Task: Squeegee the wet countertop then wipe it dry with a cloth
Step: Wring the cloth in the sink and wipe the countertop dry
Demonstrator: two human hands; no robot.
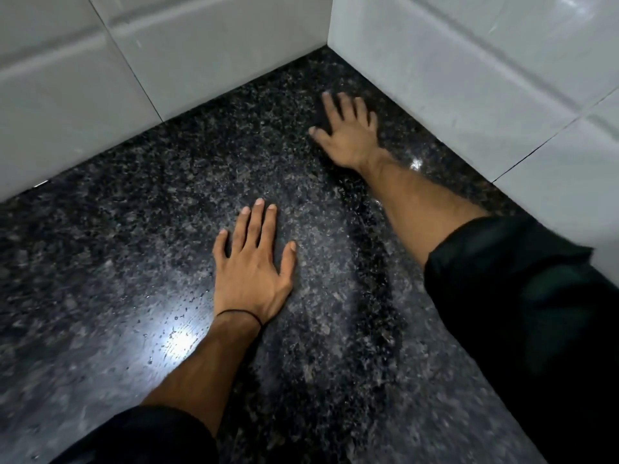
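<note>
Countertop (117,262) bare leftward; tiled walls (485,78) block corner, seemingly beside right hand (348,135).

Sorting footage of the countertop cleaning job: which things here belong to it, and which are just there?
Belongs to the job:
- countertop, dark speckled stone with droplets
- left hand, flat on it, empty
- right hand, flat near the corner, empty

Just there:
- wall tiles
- wrist band

No squeegee or cloth in view.

Pale glossy tiled walls (217,51) meet in a corner just beyond the far fingertips. The right-hand wall (485,78) runs close beside the outstretched fingers, with thin dark grout lines (549,142) and a moulded ridge crossing it. Below the near fingers, a bright patch of reflected light (177,339) glares off the dark speckled stone; a smaller glint (416,163) sits near the wall's foot.
</note>
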